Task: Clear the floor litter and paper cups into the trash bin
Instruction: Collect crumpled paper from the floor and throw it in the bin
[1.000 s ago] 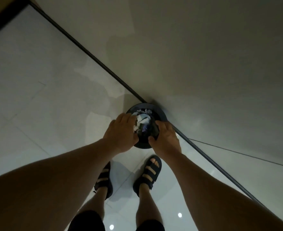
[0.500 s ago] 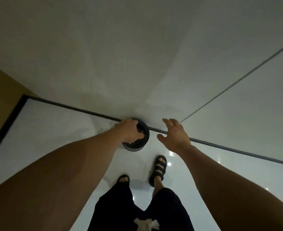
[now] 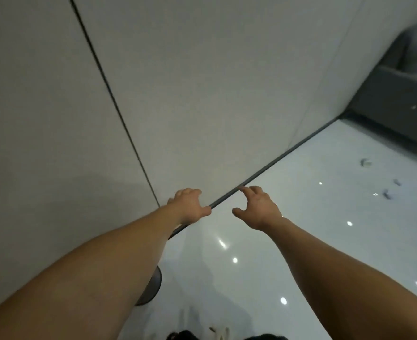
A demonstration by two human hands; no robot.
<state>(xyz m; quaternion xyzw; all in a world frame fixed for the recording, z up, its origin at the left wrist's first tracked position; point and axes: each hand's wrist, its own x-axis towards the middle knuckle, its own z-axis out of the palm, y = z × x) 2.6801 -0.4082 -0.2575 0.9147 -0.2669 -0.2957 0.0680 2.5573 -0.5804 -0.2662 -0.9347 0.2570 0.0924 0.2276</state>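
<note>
Trash bin (image 3: 154,288) sits low at the left, mostly hidden under the left forearm, standing on the floor (image 3: 251,278) close to the wall (image 3: 202,94), and both hands are off it! A second ago the two hands were at its rim, over crumpled paper inside. Half a second ago only the left one was there. Now the left hand (image 3: 189,204) and the right hand (image 3: 259,209) hang out in front, both empty, fingers loosely curled and grasping nothing. The view has swung away to the right as well. My read: that load is in, and the person is turning for the next one. And there it is: litter scraps (image 3: 365,162) lie scattered over the glossy floor at the far right, well apart from the bin, near the foot of a grey sofa (image 3: 394,94). The biggest piece could be a paper cup, but it is too blurred to say. A dark baseboard (image 3: 288,153) runs along the wall toward that sofa. Nothing is within reach of either hand, so I judge it takes a walk across, and the sofa's base just beside the farthest bits may crowd the pickup.
</note>
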